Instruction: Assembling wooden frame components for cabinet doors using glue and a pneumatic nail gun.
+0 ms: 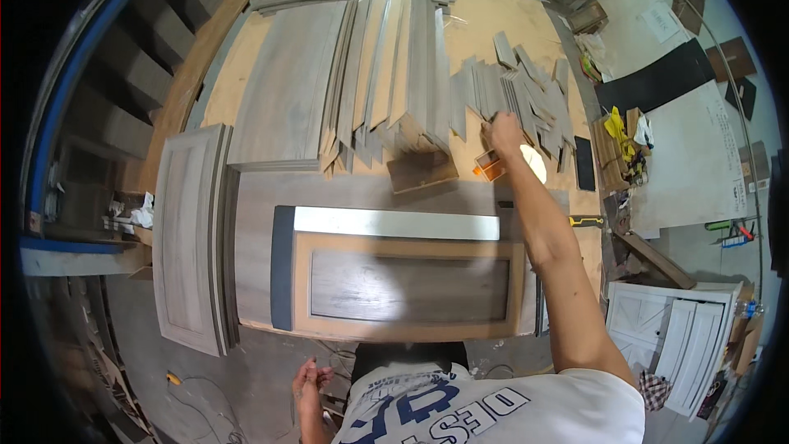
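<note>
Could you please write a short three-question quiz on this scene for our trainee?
1. Which hand is nearest the angled grey wood pieces?
2. True or false: the white strip lies along the far side of the framed panel.
3. The left-hand strip, beside the panel, is: (a) yellow, (b) dark grey-blue, (c) red.

Key: 1. The right hand. 2. True. 3. b.

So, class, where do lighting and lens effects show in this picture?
Head view: a soft shadow darkens part of the white strip and cabinet door, with a pale sheen on the door's left; head view: the blue frame curves near the left rim, and the corners fall black.
</note>
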`<state>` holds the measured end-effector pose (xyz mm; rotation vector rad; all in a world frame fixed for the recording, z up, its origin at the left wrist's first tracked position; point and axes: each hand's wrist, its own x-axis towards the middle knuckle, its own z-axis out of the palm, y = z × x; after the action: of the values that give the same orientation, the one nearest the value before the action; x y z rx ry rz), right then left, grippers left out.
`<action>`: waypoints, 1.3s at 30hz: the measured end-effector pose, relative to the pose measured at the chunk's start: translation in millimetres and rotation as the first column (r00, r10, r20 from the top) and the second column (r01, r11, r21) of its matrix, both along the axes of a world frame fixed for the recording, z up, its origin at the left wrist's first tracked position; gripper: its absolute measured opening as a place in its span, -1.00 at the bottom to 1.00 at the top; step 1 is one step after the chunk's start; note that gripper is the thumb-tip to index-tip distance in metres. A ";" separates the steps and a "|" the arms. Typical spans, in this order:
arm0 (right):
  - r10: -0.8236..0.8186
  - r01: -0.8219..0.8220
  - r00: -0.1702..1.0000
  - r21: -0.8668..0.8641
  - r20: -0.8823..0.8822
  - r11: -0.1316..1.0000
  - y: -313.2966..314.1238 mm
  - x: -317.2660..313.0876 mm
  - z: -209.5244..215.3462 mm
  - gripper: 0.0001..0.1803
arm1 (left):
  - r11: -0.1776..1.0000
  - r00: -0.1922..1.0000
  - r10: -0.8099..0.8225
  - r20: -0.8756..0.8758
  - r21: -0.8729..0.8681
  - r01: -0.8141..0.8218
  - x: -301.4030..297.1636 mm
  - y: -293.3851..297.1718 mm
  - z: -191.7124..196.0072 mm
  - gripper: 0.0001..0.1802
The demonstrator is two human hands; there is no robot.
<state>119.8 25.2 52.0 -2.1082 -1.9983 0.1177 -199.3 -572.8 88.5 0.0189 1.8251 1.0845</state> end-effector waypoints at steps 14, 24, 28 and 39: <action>0.102 -0.204 0.749 -0.081 -0.655 0.976 -83.8 159.7 15.3 -0.24 | 0.997 0.997 0.077 0.006 0.009 -0.077 46.6 1.7 -1.0 -0.51; -0.029 -0.187 0.847 -0.350 -0.530 0.918 -46.9 128.7 61.2 -0.63 | 0.997 0.998 0.005 -0.059 0.081 0.000 82.2 21.4 13.9 -0.52; 0.133 -0.563 0.545 -0.244 -0.828 0.790 -81.1 136.7 182.0 -0.56 | 0.989 0.991 0.134 -0.006 0.059 -0.134 98.8 -15.5 1.8 -0.55; -0.526 -0.650 -0.562 -0.053 -0.639 0.758 -260.3 -11.6 135.4 -0.15 | 0.951 0.989 0.133 0.062 0.275 -0.145 92.4 -0.6 0.9 -0.46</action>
<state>108.2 -235.0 187.4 -0.4444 -0.4451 2.2467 -106.8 -573.4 89.4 0.0338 1.6420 1.4256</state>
